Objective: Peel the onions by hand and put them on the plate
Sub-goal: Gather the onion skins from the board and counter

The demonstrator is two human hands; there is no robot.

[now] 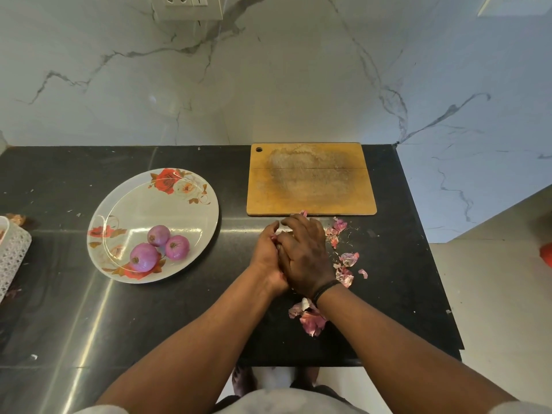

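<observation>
Black polished desk [179,324], streaked with light glare, runs along marble wall. Floral plate [191,222] sits left of centre. Wooden cutting board [310,180] lies far right, against wall, hole in its far-left corner, worn pale patch in middle. White lattice basket [12,252] at left edge, partly out of view. Onion skins [343,264] scattered on right side near board's near edge; larger heap of skins [310,319] nearer, toward desk's front edge. Small pale crumbs dot surface.
</observation>
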